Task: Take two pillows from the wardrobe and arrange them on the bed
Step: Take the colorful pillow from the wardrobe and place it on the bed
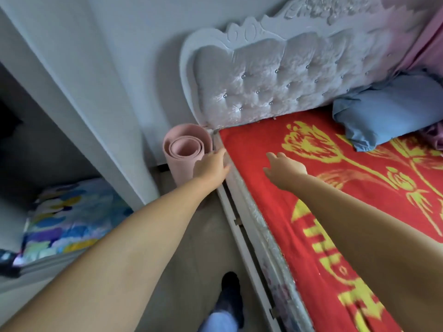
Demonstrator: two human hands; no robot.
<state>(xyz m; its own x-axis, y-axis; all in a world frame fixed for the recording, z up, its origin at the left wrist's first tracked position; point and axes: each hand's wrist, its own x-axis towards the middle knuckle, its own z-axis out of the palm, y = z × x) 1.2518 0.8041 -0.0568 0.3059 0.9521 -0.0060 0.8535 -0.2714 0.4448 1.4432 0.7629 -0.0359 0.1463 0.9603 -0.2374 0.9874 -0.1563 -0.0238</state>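
Reaching empty over the bed (271,168): left hand (211,167), right hand (285,170).

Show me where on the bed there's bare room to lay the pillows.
The red blanket lies bare below the tufted headboard, from the bed's left edge across to the blue bundle. That far-right corner is crowded. The right hand hovers over the free patch; the left hand is at the edge, beside the pink roll.

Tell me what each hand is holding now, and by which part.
Nothing is held. The left hand reaches open toward the bed edge; the right hand is spread open over the red sheet.
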